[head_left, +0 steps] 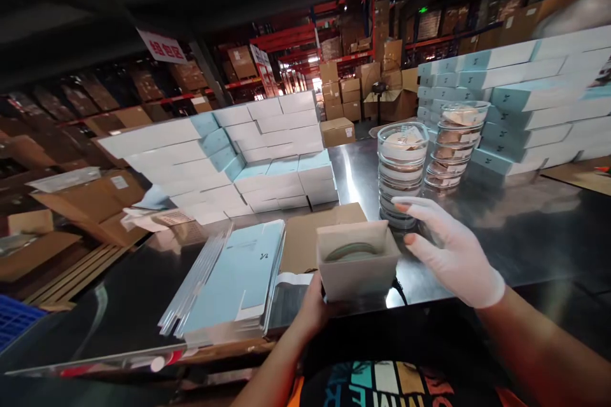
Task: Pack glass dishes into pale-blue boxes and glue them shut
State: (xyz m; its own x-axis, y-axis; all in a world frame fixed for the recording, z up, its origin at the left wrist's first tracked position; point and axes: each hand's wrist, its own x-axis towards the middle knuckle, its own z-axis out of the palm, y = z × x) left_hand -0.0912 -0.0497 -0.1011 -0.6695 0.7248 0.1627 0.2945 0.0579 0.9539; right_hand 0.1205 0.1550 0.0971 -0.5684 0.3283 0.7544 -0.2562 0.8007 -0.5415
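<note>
1. From where I sit, the small open box (357, 259) sits at the near edge of the steel table (525, 229), close to the middle of the view, with a round flat disc (352, 251) lying inside it.
2. My left hand (312, 305) holds the box from below and behind, at about 7 o'clock of it. The fingers are mostly hidden by the carton wall, so I judge them wrapped around its lower edge.
3. My right hand (451, 254), in a white glove, hovers at 3 o'clock of the box with fingers spread wide. It holds nothing, and its fingertips reach toward the nearer stack of clear dishes (401, 172).
4. The box looks like light, thin card: it should crush easily, so I would grip it by the base and side walls, not the flaps.
5. The dishes look rigid, smooth and slippery, probably brittle; the rim is the best place to take one.
6. A second stack of dishes (456, 143) stands at 1 o'clock, and flat blue cartons (243, 273) lie at 9 o'clock.
7. Stacked white-and-blue boxes (267, 159) fill the table at 11 o'clock.
</note>
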